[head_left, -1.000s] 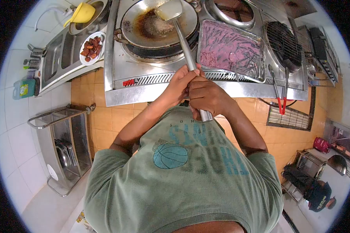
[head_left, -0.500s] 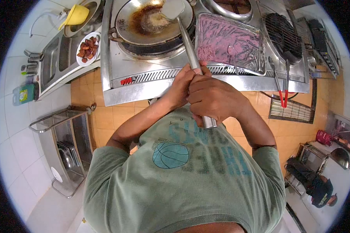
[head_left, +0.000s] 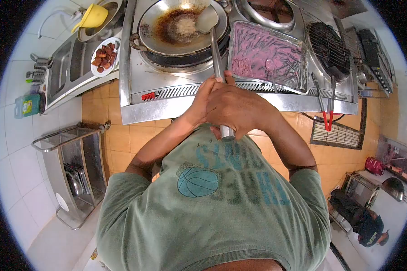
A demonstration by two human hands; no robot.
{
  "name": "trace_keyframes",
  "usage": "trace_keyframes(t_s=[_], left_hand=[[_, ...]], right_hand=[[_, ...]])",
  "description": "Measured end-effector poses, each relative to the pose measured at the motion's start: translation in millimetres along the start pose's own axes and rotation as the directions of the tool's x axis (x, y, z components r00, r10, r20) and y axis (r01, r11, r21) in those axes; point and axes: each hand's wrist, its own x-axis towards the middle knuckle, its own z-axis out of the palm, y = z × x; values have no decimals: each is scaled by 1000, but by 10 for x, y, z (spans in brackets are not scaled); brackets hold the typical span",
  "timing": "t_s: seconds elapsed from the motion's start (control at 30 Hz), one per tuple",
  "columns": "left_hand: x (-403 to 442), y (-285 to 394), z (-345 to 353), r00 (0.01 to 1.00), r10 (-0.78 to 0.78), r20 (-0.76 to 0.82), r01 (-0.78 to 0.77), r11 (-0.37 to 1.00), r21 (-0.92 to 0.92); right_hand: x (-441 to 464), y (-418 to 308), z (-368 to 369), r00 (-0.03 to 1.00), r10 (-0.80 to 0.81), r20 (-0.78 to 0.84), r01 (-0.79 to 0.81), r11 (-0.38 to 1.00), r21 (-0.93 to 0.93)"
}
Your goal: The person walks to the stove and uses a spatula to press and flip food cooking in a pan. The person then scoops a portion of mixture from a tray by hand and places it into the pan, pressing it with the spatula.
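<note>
Both hands are closed around the long metal handle of a wok ladle (head_left: 217,56). My left hand (head_left: 202,101) grips it from the left, partly hidden behind my right hand (head_left: 242,106), which wraps over the handle near its lower end. The ladle's round head lies over the right inner side of a wok (head_left: 156,38). Brown, oily residue and a pale patch show in the bottom of the wok, which sits on a burner. Right of the handle lies a rectangular tray (head_left: 306,72) smeared with a pink, paste-like layer.
Red-handled tongs (head_left: 328,108) hang over the stove's front edge (head_left: 167,113). A grill rack (head_left: 328,45) stands at the right. Left are a plate of browned chunks (head_left: 105,58), a yellow dipper (head_left: 94,17) and a sink (head_left: 61,70). Another person (head_left: 362,221) is at lower right.
The ladle's head has shifted slightly right and closer to me in the wok. Its handle end and both my hands have moved left, with the handle now more upright in view.
</note>
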Motion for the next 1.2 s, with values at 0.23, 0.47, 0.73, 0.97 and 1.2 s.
trace_keyframes(t_s=[0.23,0.47,0.73,0.97,1.2], left_hand=[[-48,105,113,987,137,-82,-119,974,191],[-75,195,-24,982,163,-99,-113,915,388],[-53,215,-374,972,68,-226,44,889,456],[-27,196,-405,977,50,-209,55,883,466],[-19,172,-392,948,56,-313,111,864,490]], right_hand=[[20,11,84,965,-95,-243,108,993,39],[39,101,401,845,-87,-528,155,984,85],[114,232,690,786,-37,-617,149,980,131],[56,242,844,786,44,-617,63,986,151],[103,325,947,692,-16,-721,122,988,95]])
